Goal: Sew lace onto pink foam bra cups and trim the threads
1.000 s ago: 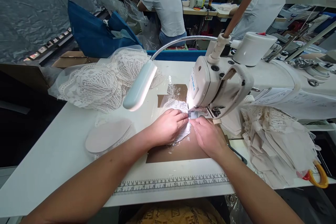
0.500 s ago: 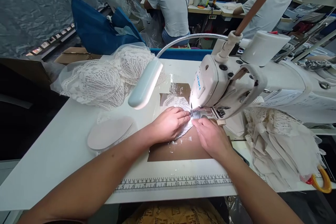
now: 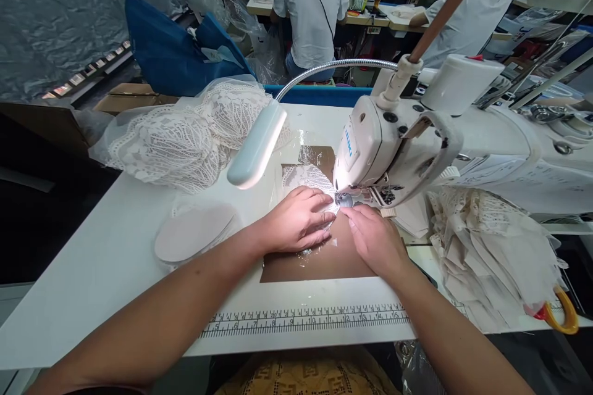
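A white lace piece [image 3: 308, 178] lies under the needle area of a white sewing machine [image 3: 370, 142]. My left hand [image 3: 299, 219] rests flat on this lace with its fingers spread, covering much of it. At the lace's right edge, just in front of the presser foot, is my right hand [image 3: 375, 237], its fingers closed together with the tips on the edge; the thumb is hidden. Brown sheeting [image 3: 319, 265] is taped to the table beneath both hands.
Bundled lace [image 3: 171, 145] and an oval pad stack [image 3: 194, 234] lie left. A lamp [image 3: 257, 145] hangs over the table. At right are layered fabric pieces [image 3: 495, 259] and orange-handled scissors [image 3: 563, 311]. A printed ruler [image 3: 306, 321] runs along the front edge. Two people sit beyond.
My left hand has spread its fingers and turned flatter on the lace. The lace has swung slightly around the needle. My right hand stays close to the presser foot.
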`<act>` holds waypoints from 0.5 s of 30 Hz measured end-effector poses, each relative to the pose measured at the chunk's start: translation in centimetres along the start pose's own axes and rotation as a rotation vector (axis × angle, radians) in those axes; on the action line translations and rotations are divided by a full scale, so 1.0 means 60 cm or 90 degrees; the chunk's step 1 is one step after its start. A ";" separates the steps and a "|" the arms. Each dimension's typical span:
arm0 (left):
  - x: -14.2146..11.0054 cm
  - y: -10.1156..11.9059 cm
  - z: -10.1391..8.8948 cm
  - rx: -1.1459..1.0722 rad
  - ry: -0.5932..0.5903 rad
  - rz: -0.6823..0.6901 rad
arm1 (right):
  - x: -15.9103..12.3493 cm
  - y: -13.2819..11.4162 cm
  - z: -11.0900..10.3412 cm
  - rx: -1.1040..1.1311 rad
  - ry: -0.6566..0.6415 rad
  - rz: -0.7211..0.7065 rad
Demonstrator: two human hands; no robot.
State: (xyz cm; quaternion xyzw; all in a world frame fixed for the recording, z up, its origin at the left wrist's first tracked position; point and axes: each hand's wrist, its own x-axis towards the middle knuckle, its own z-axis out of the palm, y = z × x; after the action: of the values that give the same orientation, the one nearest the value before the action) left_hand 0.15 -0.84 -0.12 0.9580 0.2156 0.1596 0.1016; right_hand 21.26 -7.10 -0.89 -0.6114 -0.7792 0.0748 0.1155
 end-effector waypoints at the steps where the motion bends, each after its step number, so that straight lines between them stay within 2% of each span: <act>1: 0.000 0.000 0.000 -0.007 0.000 0.010 | 0.000 -0.001 0.000 0.000 0.000 0.001; 8: 0.004 -0.006 0.000 -0.045 0.020 0.039 | -0.001 -0.007 -0.003 -0.055 -0.018 -0.061; 15: 0.005 -0.009 -0.002 -0.002 -0.037 0.066 | 0.001 -0.010 0.001 -0.085 -0.023 -0.070</act>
State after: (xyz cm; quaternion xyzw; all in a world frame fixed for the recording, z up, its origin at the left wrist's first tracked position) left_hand 0.17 -0.19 -0.05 0.9719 0.1625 0.1369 0.1010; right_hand 20.69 -7.17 -0.80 -0.5723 -0.8171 0.0270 0.0642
